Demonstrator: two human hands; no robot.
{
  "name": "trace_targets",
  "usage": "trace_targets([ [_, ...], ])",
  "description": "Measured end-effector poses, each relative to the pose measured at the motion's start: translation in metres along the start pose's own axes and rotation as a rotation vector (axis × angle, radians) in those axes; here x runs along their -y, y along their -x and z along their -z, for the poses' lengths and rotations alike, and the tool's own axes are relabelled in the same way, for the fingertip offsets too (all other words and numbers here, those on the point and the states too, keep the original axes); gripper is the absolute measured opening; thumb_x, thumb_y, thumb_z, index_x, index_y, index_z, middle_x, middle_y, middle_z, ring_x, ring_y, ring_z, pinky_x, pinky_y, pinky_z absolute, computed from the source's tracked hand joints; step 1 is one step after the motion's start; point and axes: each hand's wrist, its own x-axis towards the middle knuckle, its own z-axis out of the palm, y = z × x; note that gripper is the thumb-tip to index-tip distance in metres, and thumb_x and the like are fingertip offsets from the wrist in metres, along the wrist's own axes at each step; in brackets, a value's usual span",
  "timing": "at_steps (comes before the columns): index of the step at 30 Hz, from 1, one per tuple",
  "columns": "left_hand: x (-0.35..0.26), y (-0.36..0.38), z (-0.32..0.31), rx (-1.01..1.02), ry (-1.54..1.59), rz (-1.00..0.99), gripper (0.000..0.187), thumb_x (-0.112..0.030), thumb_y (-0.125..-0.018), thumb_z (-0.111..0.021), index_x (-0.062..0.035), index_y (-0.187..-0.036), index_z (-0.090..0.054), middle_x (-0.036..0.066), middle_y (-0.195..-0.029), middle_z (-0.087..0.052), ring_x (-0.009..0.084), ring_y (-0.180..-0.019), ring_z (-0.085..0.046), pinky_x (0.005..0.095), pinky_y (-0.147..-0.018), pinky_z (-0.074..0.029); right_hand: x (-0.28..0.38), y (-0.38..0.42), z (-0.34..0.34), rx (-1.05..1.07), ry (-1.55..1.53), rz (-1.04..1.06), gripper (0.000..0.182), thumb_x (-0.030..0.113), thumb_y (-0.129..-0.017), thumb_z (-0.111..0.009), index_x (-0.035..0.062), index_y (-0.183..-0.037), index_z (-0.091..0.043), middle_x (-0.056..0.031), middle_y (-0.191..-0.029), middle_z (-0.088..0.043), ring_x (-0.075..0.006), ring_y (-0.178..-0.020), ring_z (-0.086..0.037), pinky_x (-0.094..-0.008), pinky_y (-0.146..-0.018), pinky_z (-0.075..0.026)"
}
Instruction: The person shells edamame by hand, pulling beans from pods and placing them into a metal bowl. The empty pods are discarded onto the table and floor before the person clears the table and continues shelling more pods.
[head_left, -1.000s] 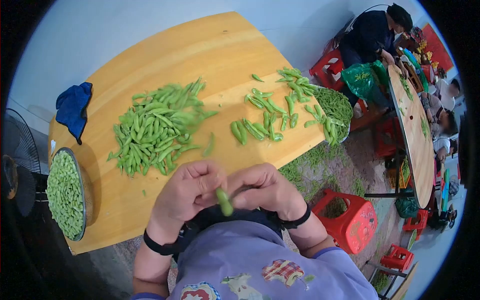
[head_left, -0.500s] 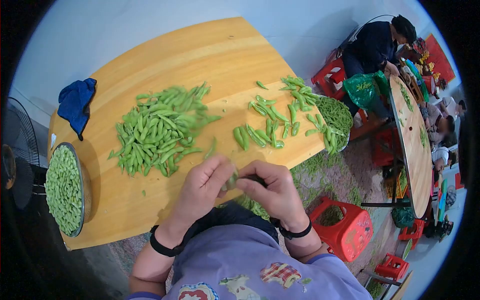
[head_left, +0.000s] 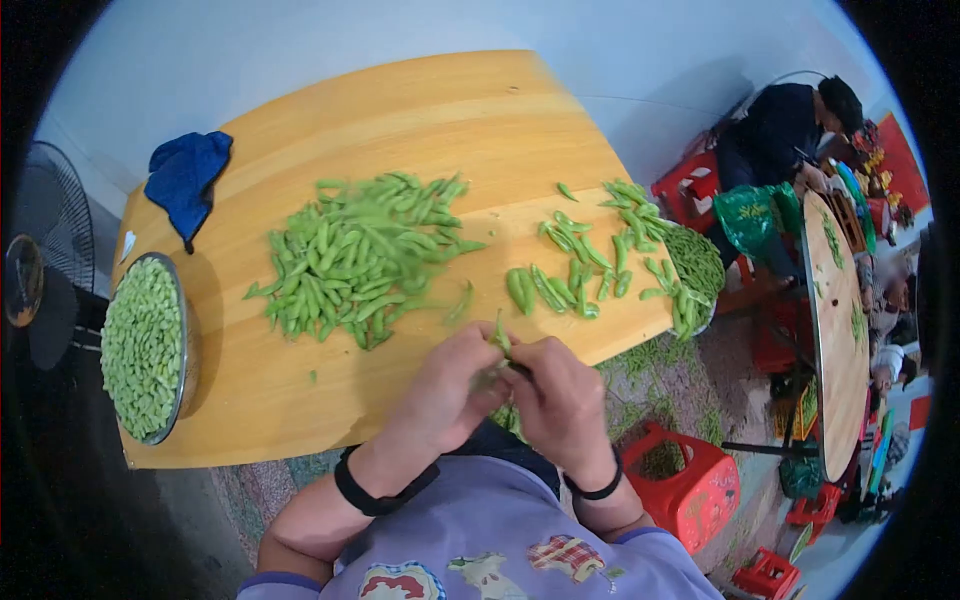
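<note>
My left hand (head_left: 447,388) is closed, its fingers pinching a green soybean pod (head_left: 501,335) whose tip points up past the knuckles. Pressed against it, my right hand (head_left: 562,402) is also closed, with its fingertips on the pod. A small dark thing shows by the right fingertips, too hidden to name. Beyond my hands lies a big heap of soybean pods (head_left: 350,260) on the wooden table (head_left: 420,110). To its right several flattened-looking pods (head_left: 570,275) are scattered. A metal bowl (head_left: 182,345) full of shelled green beans (head_left: 143,350) stands at the left edge.
A blue cloth (head_left: 187,180) lies at the back left, near a black fan (head_left: 50,220). Past the right edge is a container of empty-looking pods (head_left: 695,265). A red stool (head_left: 690,495) stands right. A seated person (head_left: 780,130) is beside a round table (head_left: 838,340).
The view has shifted, so the table sits further right in it. My hands have drawn closer together, and the pod's tip now sticks up between them.
</note>
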Motion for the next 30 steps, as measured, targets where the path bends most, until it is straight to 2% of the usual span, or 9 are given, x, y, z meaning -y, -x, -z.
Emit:
trace_targets([
  [4,0.003,-0.001,0.006,0.051,-0.015,0.008,0.017,-0.007,-0.08,-0.047,-0.0051,-0.096,-0.052,0.002,-0.078,-0.056,0.0077,-0.058,-0.05,0.0183,-0.048,-0.038,-0.001,-0.005,0.007,0.084,-0.1,-0.059,0.017,-0.003,-0.071,-0.06,0.0,-0.087,-0.057,-0.0134,-0.067,-0.051,-0.029,-0.059,-0.055,-0.0332,-0.053,-0.043],
  [6,0.006,0.002,0.01,0.056,0.012,-0.044,0.017,-0.007,-0.081,-0.048,-0.0044,-0.097,-0.052,0.001,-0.074,-0.056,0.006,-0.056,-0.048,0.0179,-0.047,-0.037,-0.011,0.001,0.001,0.023,-0.261,-0.175,0.011,-0.004,-0.072,-0.059,-0.0023,-0.082,-0.058,-0.0106,-0.064,-0.052,-0.0192,-0.056,-0.053,-0.0278,-0.053,-0.042],
  [11,-0.005,0.016,0.009,0.048,-0.564,-0.068,0.021,-0.018,-0.085,-0.051,-0.005,-0.1,-0.056,-0.004,-0.07,-0.052,0.0023,-0.056,-0.045,0.0165,-0.049,-0.036,-0.001,-0.004,-0.008,-0.159,-0.215,-0.316,0.003,-0.005,-0.076,-0.055,-0.0032,-0.078,-0.054,-0.0045,-0.066,-0.05,-0.0097,-0.063,-0.046,-0.022,-0.059,-0.039],
  [14,-0.038,0.046,0.013,-0.011,-0.687,-0.227,0.02,-0.021,-0.086,-0.053,-0.0073,-0.1,-0.058,-0.005,-0.07,-0.052,0.002,-0.056,-0.044,0.0169,-0.048,-0.035,-0.038,-0.016,0.0,-0.2,-0.134,-0.401,0.014,0.002,-0.082,-0.051,-0.005,-0.092,-0.056,-0.0034,-0.071,-0.052,-0.0108,-0.068,-0.047,-0.0239,-0.062,-0.04],
  [17,-0.105,0.104,0.014,-0.317,-0.927,-0.581,0.013,-0.018,-0.085,-0.055,-0.0082,-0.09,-0.061,-0.006,-0.072,-0.054,0.0004,-0.057,-0.042,0.0159,-0.048,-0.033,-0.065,-0.032,0.005,-0.238,-0.149,-0.314,0.029,0.005,-0.084,-0.05,-0.0036,-0.112,-0.052,-0.0008,-0.069,-0.049,-0.0084,-0.065,-0.044,-0.0213,-0.058,-0.037],
  [18,-0.124,0.121,0.027,-0.502,-0.961,-0.556,0.009,-0.015,-0.084,-0.056,-0.0081,-0.088,-0.061,-0.006,-0.072,-0.055,-0.0004,-0.057,-0.042,0.0158,-0.048,-0.033,-0.068,-0.035,0.008,-0.234,-0.16,-0.308,0.029,0.005,-0.084,-0.05,-0.0036,-0.112,-0.052,-0.0008,-0.069,-0.049,-0.0084,-0.065,-0.044,-0.0213,-0.058,-0.037],
  [22,-0.209,0.174,0.103,-0.861,-1.426,-1.143,0.007,-0.007,-0.082,-0.055,-0.0009,-0.085,-0.058,0.0,-0.075,-0.055,0.0066,-0.068,-0.05,0.022,-0.06,-0.04,-0.057,-0.039,0.02,-0.251,-0.257,-0.512,0.037,0.005,-0.084,-0.05,0.0007,-0.121,-0.047,0.0053,-0.065,-0.04,-0.0018,-0.054,-0.032,-0.0168,-0.045,-0.023],
  [24,-0.234,0.192,0.124,-1.135,-1.744,-1.117,0.007,-0.003,-0.08,-0.055,0.0013,-0.086,-0.056,0.005,-0.077,-0.055,0.0132,-0.074,-0.053,0.0261,-0.067,-0.042,-0.058,-0.035,0.022,-0.244,-0.398,-0.464,0.033,0.006,-0.085,-0.05,0.001,-0.117,-0.05,0.0063,-0.066,-0.04,-0.001,-0.052,-0.031,-0.0162,-0.044,-0.022],
  [30,-0.239,0.194,0.158,-1.205,-1.946,-1.038,0.008,-0.001,-0.076,-0.057,-0.0011,-0.084,-0.057,0.007,-0.081,-0.055,0.0195,-0.08,-0.054,0.028,-0.07,-0.041,-0.046,-0.032,0.018,-0.312,-0.425,-0.447,0.024,0.009,-0.085,-0.051,0.0004,-0.107,-0.054,0.007,-0.064,-0.04,-0.0003,-0.052,-0.03,-0.0156,-0.045,-0.021],
])
